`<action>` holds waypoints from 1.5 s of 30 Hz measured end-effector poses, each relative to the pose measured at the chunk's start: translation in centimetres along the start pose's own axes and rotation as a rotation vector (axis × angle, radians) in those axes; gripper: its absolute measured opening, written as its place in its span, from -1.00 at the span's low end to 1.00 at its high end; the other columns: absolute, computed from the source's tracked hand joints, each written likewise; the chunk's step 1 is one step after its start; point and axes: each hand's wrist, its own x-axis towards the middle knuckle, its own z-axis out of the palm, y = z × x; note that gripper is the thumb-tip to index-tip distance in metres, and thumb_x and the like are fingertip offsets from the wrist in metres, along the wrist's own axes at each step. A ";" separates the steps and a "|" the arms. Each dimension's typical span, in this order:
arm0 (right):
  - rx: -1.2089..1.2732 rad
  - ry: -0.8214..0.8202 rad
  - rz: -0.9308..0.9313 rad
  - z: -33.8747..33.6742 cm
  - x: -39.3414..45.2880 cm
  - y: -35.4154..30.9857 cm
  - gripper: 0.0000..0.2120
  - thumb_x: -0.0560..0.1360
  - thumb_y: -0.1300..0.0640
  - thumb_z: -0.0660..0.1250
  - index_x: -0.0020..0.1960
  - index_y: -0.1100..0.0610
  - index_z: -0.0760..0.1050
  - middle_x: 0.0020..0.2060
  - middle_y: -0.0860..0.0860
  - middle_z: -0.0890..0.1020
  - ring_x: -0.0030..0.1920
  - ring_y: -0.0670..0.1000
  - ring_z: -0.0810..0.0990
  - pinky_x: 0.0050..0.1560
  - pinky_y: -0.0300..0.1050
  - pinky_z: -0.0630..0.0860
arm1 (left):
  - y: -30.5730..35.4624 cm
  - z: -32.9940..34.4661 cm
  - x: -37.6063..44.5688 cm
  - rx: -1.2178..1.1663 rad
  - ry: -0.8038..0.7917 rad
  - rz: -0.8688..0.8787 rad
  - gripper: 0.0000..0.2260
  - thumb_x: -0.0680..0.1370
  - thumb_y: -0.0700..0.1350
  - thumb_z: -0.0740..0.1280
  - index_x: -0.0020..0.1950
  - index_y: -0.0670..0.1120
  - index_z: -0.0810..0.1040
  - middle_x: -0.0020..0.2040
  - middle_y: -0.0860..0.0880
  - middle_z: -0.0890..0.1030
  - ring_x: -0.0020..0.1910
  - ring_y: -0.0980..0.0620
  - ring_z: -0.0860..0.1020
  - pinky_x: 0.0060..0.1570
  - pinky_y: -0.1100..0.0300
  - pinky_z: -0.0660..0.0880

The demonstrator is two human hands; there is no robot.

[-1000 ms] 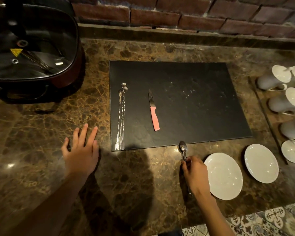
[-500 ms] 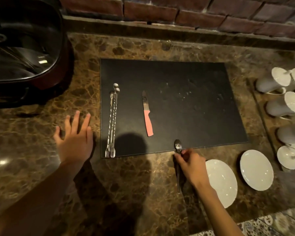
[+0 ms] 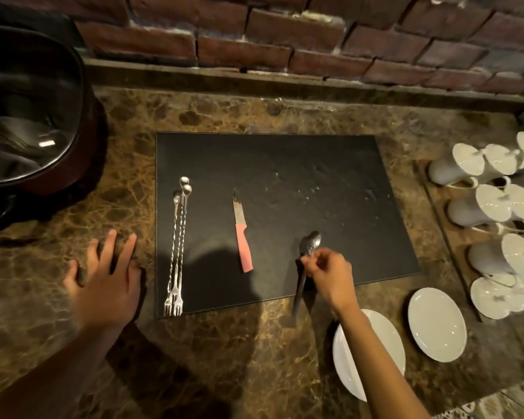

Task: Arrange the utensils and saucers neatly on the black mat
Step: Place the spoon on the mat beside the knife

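A black mat [image 3: 285,164] lies on the marble counter. On its left side lie long twisted fork-spoons [image 3: 177,246] side by side, and a pink-handled knife [image 3: 242,237] rests near the middle. My right hand [image 3: 327,270] is shut on a metal spoon [image 3: 310,244], its bowl over the mat's front right part and its handle trailing past the mat's front edge. My left hand [image 3: 106,282] lies flat with fingers apart on the counter, just left of the mat. Two white saucers [image 3: 384,337] [image 3: 436,323] sit on the counter right of my forearm.
A large dark pot with a glass lid [image 3: 34,116] stands at the back left. White cups and saucers [image 3: 490,204] crowd a wooden tray on the right. A brick wall [image 3: 285,34] and a ledge close off the back.
My right hand has carried the spoon from the counter forward over the mat's front edge. My left hand has stayed flat beside the mat.
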 end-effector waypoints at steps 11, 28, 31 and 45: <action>0.227 -0.133 0.061 1.5 12.0 -5.2 -0.82 0.49 0.22 0.45 -0.28 0.15 0.57 -0.43 0.10 0.61 -0.48 0.00 0.47 -0.33 -0.17 0.46 | -0.3 0.3 0.1 0.048 -0.031 -0.006 -0.50 0.67 0.12 -0.08 0.62 0.19 0.23 0.67 0.06 0.18 0.65 -0.05 0.13 0.50 -0.17 0.06; -0.025 -0.225 -0.012 -6.1 4.8 1.3 -0.83 0.50 0.09 0.44 -0.01 0.18 0.70 -0.17 0.14 0.74 -0.23 -0.03 0.65 -0.14 -0.13 0.60 | -0.5 0.7 0.1 0.045 -0.043 -0.014 -0.51 0.68 0.16 -0.13 0.63 0.30 0.11 0.66 0.13 0.17 0.64 0.01 0.13 0.51 0.06 -0.25; -0.285 -0.355 -0.013 -8.7 2.4 3.9 -0.75 0.46 0.01 0.48 0.07 0.12 0.70 -0.07 0.03 0.74 -0.06 -0.02 0.68 0.08 -0.07 0.58 | -0.7 0.7 0.3 0.041 -0.069 -0.030 -0.51 0.68 0.17 -0.15 0.64 0.32 0.06 0.68 0.15 0.11 0.63 0.19 -0.09 0.45 0.15 -0.42; -0.449 -0.338 -0.045 -11.8 -3.2 13.2 -0.85 0.55 0.07 0.35 0.10 -0.03 0.62 0.08 -0.01 0.66 -0.04 -0.02 0.56 0.12 -0.05 0.51 | 0.9 -1.0 0.1 -0.006 -0.073 -0.036 -0.50 0.67 0.23 -0.13 0.63 0.26 0.08 0.69 0.14 0.09 0.67 -0.01 0.03 0.53 -0.25 -0.01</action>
